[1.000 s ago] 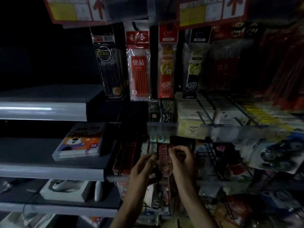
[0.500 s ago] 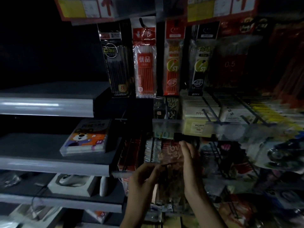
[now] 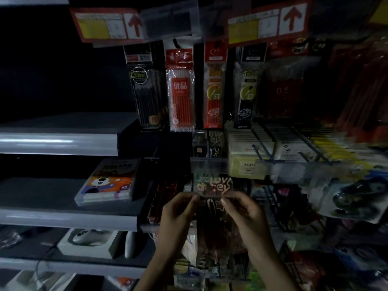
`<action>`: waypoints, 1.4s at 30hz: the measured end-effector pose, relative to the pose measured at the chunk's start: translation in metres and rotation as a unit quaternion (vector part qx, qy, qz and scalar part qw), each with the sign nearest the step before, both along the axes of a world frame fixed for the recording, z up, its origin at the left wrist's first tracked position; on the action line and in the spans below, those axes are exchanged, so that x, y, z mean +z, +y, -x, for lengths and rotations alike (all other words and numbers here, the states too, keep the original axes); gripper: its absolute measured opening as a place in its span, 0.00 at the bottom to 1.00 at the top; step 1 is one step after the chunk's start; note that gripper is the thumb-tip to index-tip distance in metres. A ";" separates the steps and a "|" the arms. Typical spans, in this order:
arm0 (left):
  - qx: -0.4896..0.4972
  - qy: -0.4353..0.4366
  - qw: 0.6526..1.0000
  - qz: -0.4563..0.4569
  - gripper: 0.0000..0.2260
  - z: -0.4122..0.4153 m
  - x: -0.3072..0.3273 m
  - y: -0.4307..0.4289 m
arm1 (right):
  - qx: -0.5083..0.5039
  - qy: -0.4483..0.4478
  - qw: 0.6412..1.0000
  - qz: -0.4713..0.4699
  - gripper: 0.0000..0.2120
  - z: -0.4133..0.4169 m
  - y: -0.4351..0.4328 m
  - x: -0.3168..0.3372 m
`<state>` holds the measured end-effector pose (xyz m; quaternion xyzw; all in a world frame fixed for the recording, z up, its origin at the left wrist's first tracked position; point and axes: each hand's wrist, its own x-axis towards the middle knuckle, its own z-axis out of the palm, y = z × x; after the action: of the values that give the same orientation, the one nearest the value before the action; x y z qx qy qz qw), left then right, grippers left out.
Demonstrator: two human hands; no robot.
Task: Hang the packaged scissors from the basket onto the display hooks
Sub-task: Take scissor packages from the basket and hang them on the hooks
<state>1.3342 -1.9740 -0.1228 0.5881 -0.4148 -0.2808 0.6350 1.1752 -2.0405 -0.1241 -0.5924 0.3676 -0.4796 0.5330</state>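
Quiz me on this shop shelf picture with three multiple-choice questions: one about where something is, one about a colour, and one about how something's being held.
1. Where is the bear box?
A. hanging on a hook
B. on the grey shelf at the left
C. on the floor

2. What colour are the arrows overhead?
A. green
B. blue
C. red

3. How is the scissors packet held?
A. pinched by the left hand and the right hand
B. by one hand only
C. not held, lying on a shelf

Answers:
1 B, the box lies flat on that shelf.
2 C, both arrows are red on white.
3 A, each hand pinches one side of the packet.
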 end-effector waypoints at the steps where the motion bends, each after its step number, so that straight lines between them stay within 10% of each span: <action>1: 0.000 -0.004 1.000 0.004 0.06 -0.001 0.003 -0.002 | -0.004 0.001 1.000 0.003 0.04 0.001 -0.001 0.001; 42: -0.053 0.035 0.990 0.127 0.13 -0.001 0.078 0.021 | -0.084 -0.077 0.992 0.056 0.07 -0.035 -0.015 0.033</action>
<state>1.3355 -1.9530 -0.0451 0.4696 -0.4548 -0.2793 0.7033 1.2106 -2.0560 -0.0906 -0.5498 0.3467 -0.5865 0.4832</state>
